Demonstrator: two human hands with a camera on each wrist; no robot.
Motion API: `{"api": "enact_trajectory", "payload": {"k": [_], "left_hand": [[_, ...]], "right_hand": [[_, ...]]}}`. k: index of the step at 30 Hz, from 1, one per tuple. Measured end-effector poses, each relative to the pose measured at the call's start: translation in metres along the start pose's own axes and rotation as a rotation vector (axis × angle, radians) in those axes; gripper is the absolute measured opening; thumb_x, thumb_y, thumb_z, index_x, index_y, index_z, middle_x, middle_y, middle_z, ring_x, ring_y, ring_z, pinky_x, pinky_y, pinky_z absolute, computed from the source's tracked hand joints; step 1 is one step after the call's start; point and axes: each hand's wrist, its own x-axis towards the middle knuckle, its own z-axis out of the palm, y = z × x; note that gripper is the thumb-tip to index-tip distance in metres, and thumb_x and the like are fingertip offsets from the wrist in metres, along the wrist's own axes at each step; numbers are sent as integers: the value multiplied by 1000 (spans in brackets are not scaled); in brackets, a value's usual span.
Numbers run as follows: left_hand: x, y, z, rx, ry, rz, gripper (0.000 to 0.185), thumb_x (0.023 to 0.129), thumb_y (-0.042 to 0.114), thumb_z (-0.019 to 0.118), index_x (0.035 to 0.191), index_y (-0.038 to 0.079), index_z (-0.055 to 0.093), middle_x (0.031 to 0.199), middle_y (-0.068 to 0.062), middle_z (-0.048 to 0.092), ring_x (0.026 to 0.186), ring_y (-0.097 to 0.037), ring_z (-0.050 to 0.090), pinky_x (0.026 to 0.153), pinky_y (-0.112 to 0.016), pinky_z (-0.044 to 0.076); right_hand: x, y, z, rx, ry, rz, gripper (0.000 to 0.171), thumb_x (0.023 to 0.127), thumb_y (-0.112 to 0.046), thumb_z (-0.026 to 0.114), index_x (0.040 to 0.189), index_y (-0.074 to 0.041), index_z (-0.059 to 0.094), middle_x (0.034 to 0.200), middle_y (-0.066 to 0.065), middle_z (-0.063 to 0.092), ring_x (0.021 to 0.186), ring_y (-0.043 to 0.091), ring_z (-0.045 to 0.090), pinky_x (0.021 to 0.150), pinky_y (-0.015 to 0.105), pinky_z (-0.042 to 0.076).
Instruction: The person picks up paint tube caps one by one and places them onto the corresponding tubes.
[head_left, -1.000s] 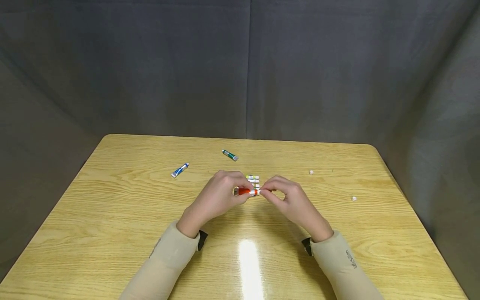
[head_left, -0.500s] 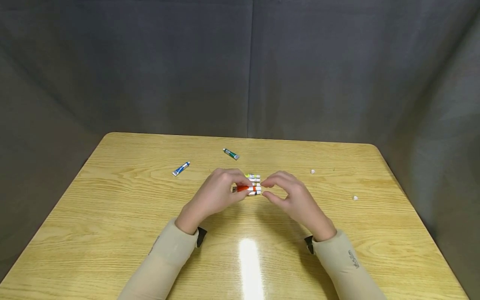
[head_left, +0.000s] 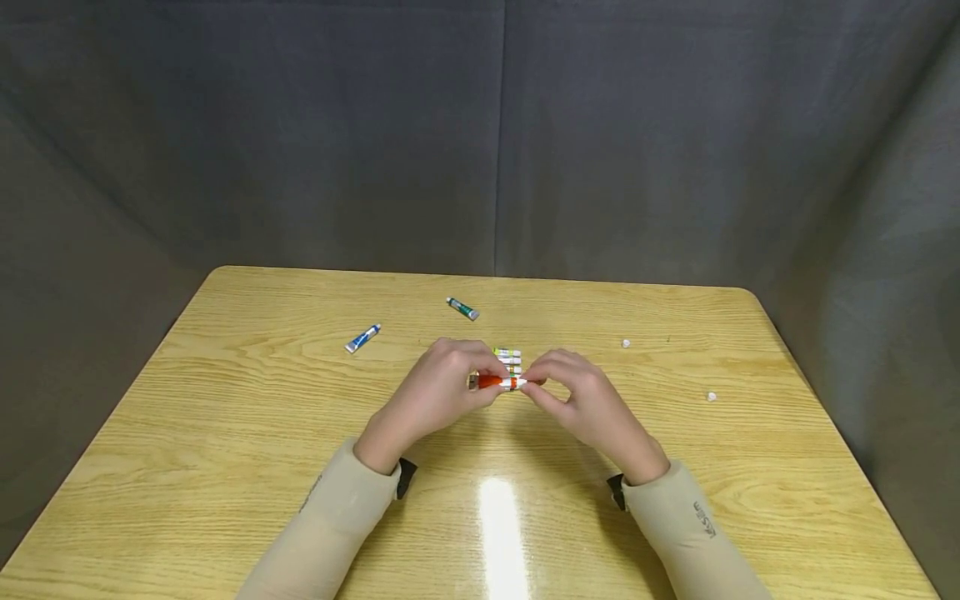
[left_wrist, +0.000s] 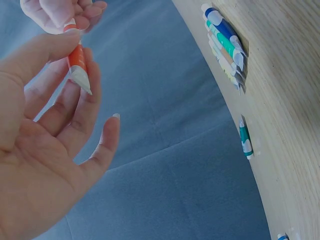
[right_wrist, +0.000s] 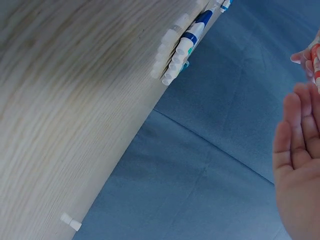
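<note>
While your left grip [head_left: 435, 387] pinches the orange tube [head_left: 490, 382] between thumb and fingers, your right grip [head_left: 581, 396] closes thumb and fingertips on its white end [head_left: 521, 382]. What matters is the line between them: the tube's long axis runs left to right, roughly along the far edge of the worktop [head_left: 225, 433], with its flat silver tail on your left and the white end on your right. Your left grip has the body; your right is nearer that end and meets it almost head-on. Whether the white part is seated or separate, you can't tell. You have the tube raised off the worktop, near the row of tubes [head_left: 507, 361], whose white ends also face right. Well apart from your grips, two small white pieces [head_left: 712, 397] lie farther right.
</note>
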Motion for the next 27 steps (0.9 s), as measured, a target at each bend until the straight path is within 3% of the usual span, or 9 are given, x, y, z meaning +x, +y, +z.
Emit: {"api": "enact_trajectory", "payload": {"k": [5,11,15,21,27], "left_hand": [[0,-1,1,5,-4,-1,7,87,10,82,95,11,82,87,2,77,69,-8,61,66,-19,46],[0,-2,0,-19,-38,-51,10,88,10,81,98,10,83,91,1,78,69,-7,61,61,-15,45],[-1,-4,-1,-42,-57,-64,10,89,13,81,99,11,83,89,2,77,69,-4,60,61,-15,44],[0,-5,-1,-59,-63,-38,7,89,11,80,96,12,82,84,4,74,64,-4,52,60,-16,42],[0,-2,1,-21,-26,14,6,88,8,80,94,10,82,84,2,75,66,-6,58,63,-17,47]], "right_hand": [[0,0,-3,-1,-33,37,6,92,-8,76,98,-9,77,96,0,75,93,13,68,82,37,59],[0,1,-5,20,9,23,21,85,-6,83,104,-7,76,102,4,75,96,15,67,85,33,58],[0,1,-4,21,8,3,20,84,-3,83,102,-8,76,101,2,74,96,14,67,87,32,58],[-1,0,-2,28,-2,1,16,85,-2,82,97,-12,75,97,-2,72,93,12,66,82,35,59],[-1,1,-1,34,-15,16,13,88,-3,79,96,-11,74,95,-2,71,90,10,64,79,36,58]]}}
